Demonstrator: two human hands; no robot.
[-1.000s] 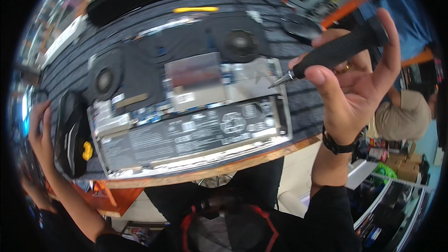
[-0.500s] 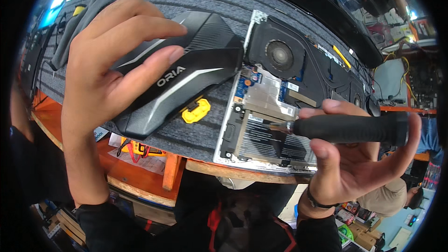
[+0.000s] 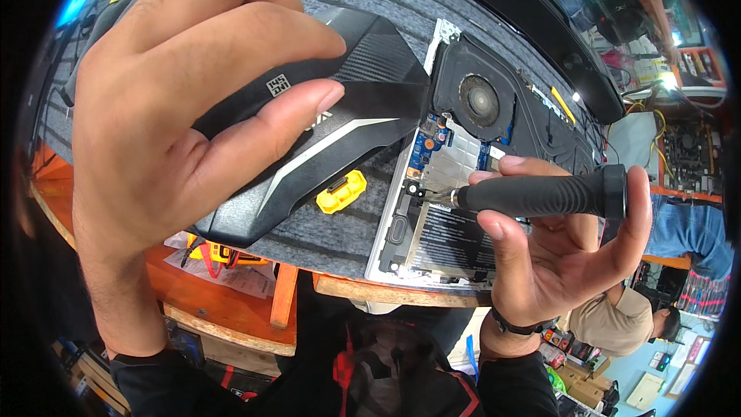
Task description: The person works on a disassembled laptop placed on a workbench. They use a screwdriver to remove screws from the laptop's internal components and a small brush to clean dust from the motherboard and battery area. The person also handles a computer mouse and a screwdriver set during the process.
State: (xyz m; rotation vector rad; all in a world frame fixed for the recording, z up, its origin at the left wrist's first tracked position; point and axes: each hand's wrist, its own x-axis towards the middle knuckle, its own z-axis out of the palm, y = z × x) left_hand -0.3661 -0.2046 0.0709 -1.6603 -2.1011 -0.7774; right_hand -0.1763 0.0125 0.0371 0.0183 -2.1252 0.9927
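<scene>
My right hand [image 3: 563, 262] grips a screwdriver [image 3: 540, 195] by its thick black handle, which lies almost level. The screwdriver's shaft points left at a corner screw [image 3: 414, 188] in an opened laptop [image 3: 397, 228]; whether the tip touches cannot be made out. A round fan [image 3: 478, 99], a blue circuit board and a black battery [image 3: 451, 239] show inside the laptop. Raised over a black angular case [image 3: 309, 177] with silver stripes, my left hand [image 3: 193, 100] has thumb and forefinger apart and nothing visible between them. A yellow plastic piece [image 3: 341, 191] is at the case's near edge.
Grey ribbed matting [image 3: 324, 239] covers the bench, with a wooden front edge [image 3: 401, 291]. Below it, a shelf [image 3: 224, 289] holds a yellow meter with red leads. A long black panel [image 3: 532, 35] lies beyond the laptop. Another person [image 3: 617, 320] is at the far right.
The screwdriver has moved left and up, from over the battery to the corner screw. My left hand appears larger and lower, still with thumb and forefinger apart.
</scene>
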